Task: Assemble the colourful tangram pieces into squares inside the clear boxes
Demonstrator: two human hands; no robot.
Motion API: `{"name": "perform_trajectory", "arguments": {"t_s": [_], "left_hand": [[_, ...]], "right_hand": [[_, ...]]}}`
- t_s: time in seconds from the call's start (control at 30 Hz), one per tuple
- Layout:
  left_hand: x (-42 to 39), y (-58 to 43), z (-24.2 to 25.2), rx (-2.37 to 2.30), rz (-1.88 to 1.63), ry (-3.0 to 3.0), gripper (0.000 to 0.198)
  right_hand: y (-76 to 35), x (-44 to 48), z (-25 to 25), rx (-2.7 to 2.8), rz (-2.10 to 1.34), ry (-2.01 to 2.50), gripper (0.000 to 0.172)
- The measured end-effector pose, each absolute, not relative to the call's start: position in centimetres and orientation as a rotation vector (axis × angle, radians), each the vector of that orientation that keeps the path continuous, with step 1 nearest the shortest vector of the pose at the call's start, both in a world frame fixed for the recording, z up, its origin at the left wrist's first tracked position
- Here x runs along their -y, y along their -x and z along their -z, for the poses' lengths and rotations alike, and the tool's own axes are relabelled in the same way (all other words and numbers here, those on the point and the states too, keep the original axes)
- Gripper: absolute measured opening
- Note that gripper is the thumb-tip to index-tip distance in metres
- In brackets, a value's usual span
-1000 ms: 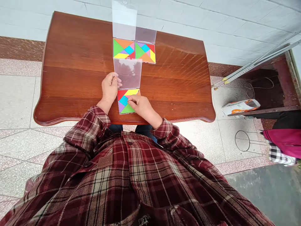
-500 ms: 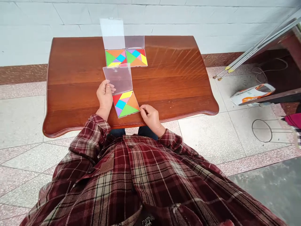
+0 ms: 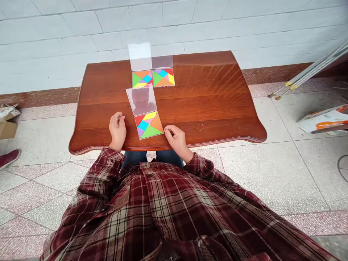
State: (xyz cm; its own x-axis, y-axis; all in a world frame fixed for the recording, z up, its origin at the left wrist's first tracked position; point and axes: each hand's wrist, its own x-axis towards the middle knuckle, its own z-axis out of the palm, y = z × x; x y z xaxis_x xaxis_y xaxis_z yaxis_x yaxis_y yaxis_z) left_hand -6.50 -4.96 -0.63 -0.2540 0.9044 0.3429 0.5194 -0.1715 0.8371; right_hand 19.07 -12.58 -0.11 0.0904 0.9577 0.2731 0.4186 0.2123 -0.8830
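A square tangram puzzle (image 3: 149, 125) of coloured pieces lies in its clear case near the front edge of a brown wooden table (image 3: 206, 98). Its clear lid (image 3: 141, 99) lies flat, hinged open beyond it. My left hand (image 3: 117, 129) rests on the table left of the puzzle, fingers loosely curled, touching nothing. My right hand (image 3: 175, 136) sits at the puzzle's right corner with fingertips pinched together; I cannot make out whether anything is in them. Two more tangram cases, one on the left (image 3: 141, 79) and one on the right (image 3: 163, 77), lie open side by side at the far edge.
A white tiled wall stands behind the table. A cardboard box (image 3: 8, 123) and a red shoe (image 3: 9, 157) are on the floor at left. Long poles (image 3: 312, 69) lean at the right above a white and orange package (image 3: 323, 121).
My left hand let go of the clear lid and moved left onto the table. My right hand came off the puzzle to its right corner. The view tilted up and shifted.
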Motion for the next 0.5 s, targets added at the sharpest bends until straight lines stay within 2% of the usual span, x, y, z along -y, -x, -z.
{"name": "perform_trajectory", "arguments": {"t_s": [0.1, 0.2, 0.4, 0.5], "left_hand": [[9.2, 6.5, -0.2, -1.736, -1.178, -1.967, 0.027], [11.7, 5.6, -0.8, -1.626, -0.913, -2.257, 0.036], [11.3, 3.7, -1.6, -1.676, -0.608, -2.326, 0.08], [10.7, 3.1, -2.0, -1.694, -0.517, -2.33, 0.086]], "right_hand": [[-19.3, 12.5, 0.3, 1.519, -0.722, 1.358, 0.019], [-19.9, 12.3, 0.6, 1.56, -0.693, 1.361, 0.02], [-20.6, 12.0, 0.8, 1.713, -0.635, 1.509, 0.041], [-20.2, 12.2, 0.1, 1.857, -0.596, 1.588, 0.046]]}}
